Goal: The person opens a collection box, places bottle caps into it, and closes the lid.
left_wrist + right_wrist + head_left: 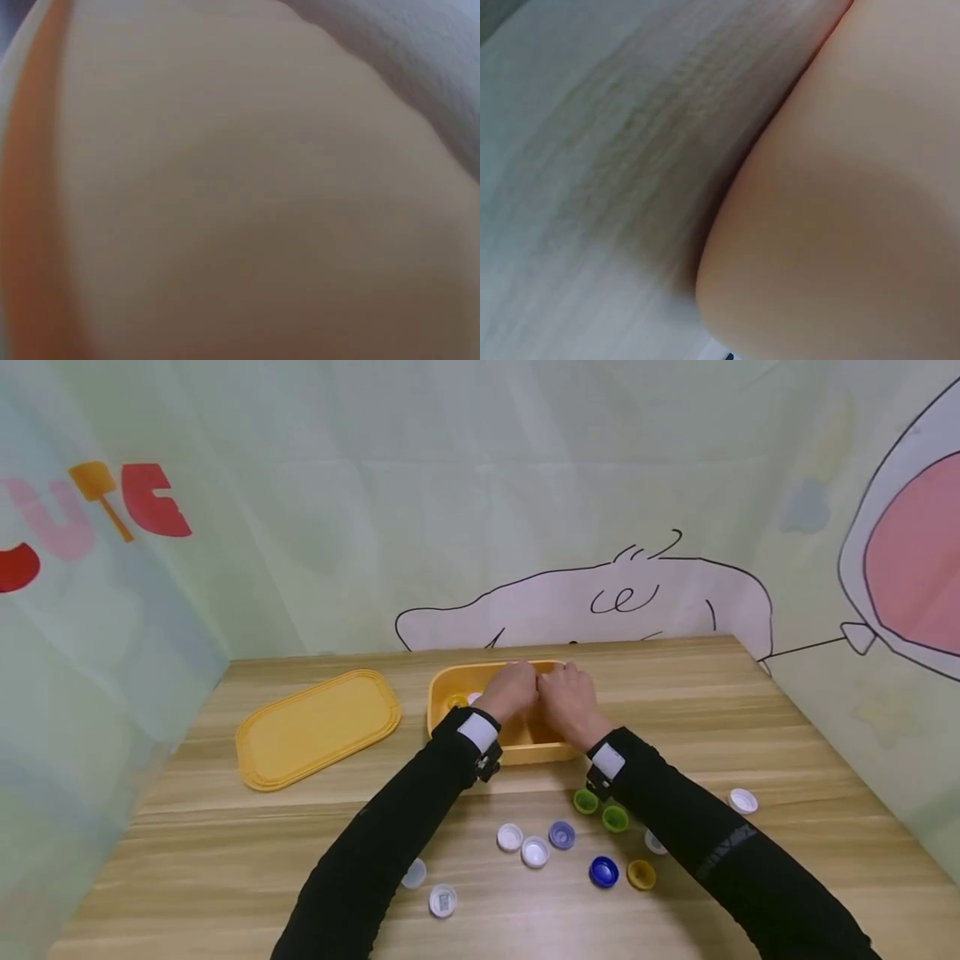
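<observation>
Both hands reach into a yellow plastic bin at the back of the wooden table. My left hand and right hand are close together over its middle, backs up and fingers bent. Their fingertips are hidden, and I cannot tell what they hold. Left of the left hand, a yellow cap and a white cap lie inside the bin. Blurred skin of the left hand fills most of the left wrist view, with an orange strip along its edge. The right hand covers the right side of its wrist view.
A flat yellow lid lies left of the bin. Several bottle caps are scattered in front, among them a green cap, a dark blue cap, a yellow-orange cap and a white cap. Another white cap sits far right.
</observation>
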{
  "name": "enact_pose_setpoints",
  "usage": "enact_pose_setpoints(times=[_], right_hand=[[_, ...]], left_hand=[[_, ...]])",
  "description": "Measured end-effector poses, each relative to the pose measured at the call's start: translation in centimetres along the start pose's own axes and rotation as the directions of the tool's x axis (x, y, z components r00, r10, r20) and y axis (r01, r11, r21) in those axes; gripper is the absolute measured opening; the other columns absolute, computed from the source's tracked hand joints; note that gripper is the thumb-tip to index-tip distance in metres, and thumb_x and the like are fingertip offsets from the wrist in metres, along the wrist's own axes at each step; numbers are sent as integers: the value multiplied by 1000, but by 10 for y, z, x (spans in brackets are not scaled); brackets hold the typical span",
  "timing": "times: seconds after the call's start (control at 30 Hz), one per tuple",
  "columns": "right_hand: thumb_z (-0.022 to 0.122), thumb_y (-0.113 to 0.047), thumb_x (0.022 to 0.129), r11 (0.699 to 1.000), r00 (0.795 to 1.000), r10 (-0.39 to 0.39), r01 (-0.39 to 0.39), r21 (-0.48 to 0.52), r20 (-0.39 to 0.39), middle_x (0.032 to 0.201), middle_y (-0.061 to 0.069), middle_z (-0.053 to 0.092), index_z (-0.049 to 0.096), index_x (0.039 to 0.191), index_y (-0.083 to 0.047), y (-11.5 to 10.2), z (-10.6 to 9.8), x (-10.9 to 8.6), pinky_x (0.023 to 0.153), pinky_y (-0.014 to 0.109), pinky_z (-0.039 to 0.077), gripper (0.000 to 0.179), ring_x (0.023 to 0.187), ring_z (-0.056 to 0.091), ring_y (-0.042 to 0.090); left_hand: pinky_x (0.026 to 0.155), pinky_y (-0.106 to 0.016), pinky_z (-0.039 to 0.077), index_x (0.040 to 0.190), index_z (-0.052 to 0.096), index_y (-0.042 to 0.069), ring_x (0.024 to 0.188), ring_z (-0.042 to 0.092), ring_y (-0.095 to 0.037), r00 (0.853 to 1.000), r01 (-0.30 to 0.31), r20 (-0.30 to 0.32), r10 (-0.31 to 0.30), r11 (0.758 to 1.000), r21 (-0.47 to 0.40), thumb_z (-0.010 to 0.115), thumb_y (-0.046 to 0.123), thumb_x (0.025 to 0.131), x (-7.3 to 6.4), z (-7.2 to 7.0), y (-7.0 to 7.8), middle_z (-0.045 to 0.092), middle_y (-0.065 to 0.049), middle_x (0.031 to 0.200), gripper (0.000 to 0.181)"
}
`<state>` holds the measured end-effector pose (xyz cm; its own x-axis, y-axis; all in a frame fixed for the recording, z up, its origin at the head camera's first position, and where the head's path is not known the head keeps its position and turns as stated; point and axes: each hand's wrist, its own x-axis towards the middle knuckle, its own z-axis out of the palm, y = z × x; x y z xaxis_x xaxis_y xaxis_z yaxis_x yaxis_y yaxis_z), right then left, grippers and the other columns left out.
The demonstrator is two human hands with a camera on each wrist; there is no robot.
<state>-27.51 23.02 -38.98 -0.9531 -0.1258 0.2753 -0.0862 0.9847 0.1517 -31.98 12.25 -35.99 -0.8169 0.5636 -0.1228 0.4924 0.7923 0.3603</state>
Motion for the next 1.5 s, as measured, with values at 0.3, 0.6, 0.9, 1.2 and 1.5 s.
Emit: enact_pose_setpoints(times=[0.3,0.6,0.9,1.2,1.5], right_hand=[[67,-3,87,997,1000,-8,8,79,6,77,21,62,70,82,3,4,-11,-4,62,48,54,9,76,60,38],[70,1,87,991,999,27,-24,131,-18,77,17,60,66,81,4,14,-30,-10,60,49,54,8,75,62,35],[65,2,88,987,999,28,-31,160,19,75,13,57,67,82,1,12,-42,-22,53,43,51,6,69,58,31],[77,-11,87,971,994,-76,91,222,-77,75,9,59,70,88,-1,-20,-56,-52,53,37,50,12,68,59,25],[83,-7,79,939,940,-242,290,186,-240,76,8,62,71,91,-2,-58,-72,-79,55,36,47,17,66,57,26]], left_hand=[[54,-21,33,106,74,4,67,50,-17,999,-48,-6,48,998,-41,55,0,97,-8,-4,-8,60,-5,84,22],[53,-20,36,132,65,2,66,51,-14,999,-42,-14,40,977,-208,53,2,98,-26,-24,-13,65,-9,131,36],[53,-21,34,133,66,7,64,49,-13,990,-120,-99,100,968,-222,55,12,104,-79,-49,-23,67,-6,125,32],[68,-27,50,118,74,8,87,61,-16,977,-187,-144,160,963,-195,63,9,100,-143,-52,-46,70,-3,106,22],[76,-30,53,112,76,6,86,64,-13,981,-189,-78,177,963,-193,69,8,95,-196,-36,-87,73,-4,104,18]])
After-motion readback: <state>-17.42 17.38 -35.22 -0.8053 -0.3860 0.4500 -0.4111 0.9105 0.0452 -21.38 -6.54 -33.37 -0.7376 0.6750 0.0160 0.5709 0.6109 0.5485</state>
